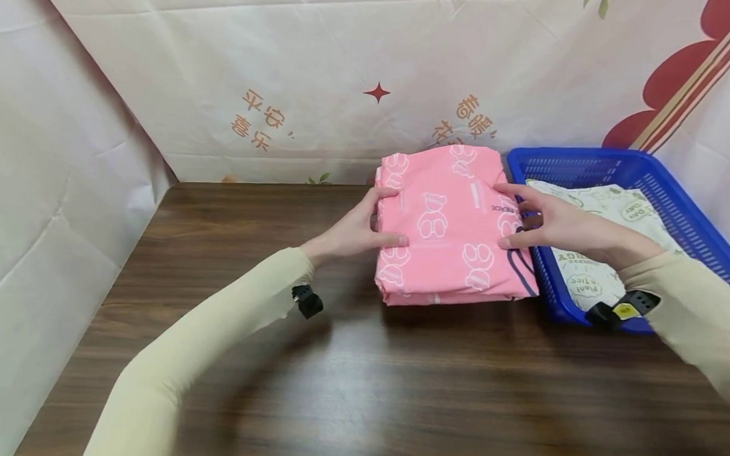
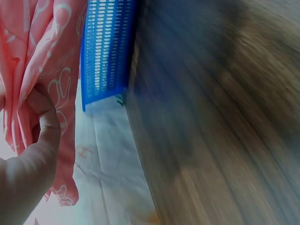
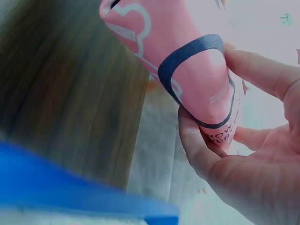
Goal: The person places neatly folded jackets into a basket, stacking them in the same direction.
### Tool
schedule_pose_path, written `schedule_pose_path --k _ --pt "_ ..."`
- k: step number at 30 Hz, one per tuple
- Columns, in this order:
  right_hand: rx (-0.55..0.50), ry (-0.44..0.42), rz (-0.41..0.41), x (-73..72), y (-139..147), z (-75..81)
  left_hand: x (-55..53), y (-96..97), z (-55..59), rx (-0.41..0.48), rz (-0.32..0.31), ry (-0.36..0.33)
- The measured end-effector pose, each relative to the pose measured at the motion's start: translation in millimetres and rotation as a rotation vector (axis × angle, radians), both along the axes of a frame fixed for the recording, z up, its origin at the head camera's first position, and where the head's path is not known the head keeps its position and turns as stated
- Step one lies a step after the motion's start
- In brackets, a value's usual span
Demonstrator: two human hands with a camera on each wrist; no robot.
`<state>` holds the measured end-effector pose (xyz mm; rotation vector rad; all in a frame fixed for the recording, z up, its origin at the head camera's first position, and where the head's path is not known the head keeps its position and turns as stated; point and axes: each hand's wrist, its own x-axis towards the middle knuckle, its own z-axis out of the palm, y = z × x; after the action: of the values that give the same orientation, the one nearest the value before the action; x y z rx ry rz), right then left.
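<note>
A folded pink cloth (image 1: 443,224) with white bear outlines, some dark lettering and a dark curved line is held between both hands, left of the blue basket. At its left edge my left hand (image 1: 355,228) grips it, thumb on the near part and fingers at the side. The left wrist view shows the cloth bunched in folds around the digits of the left hand (image 2: 37,159). On the opposite edge, the right hand (image 1: 555,224) holds the cloth between thumb and fingers. In the right wrist view the right hand (image 3: 262,173) pinches its rounded, layered edge.
A blue plastic basket (image 1: 630,157) with slotted walls stands on the right, close beside the pink cloth. Inside it lies a white cloth (image 1: 599,276) with green print. The brown wood-grain table (image 1: 335,388) meets a printed fabric backdrop (image 1: 322,65) behind and a pale sheet at left.
</note>
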<state>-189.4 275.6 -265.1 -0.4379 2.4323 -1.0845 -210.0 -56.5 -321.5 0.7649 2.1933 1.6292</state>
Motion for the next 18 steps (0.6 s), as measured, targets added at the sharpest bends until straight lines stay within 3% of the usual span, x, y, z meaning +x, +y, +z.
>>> schedule_pose_path --k 18 --pt "0.165 0.028 -0.055 -1.3 80.8 12.5 -11.2 79.9 14.3 0.093 -0.068 -0.098"
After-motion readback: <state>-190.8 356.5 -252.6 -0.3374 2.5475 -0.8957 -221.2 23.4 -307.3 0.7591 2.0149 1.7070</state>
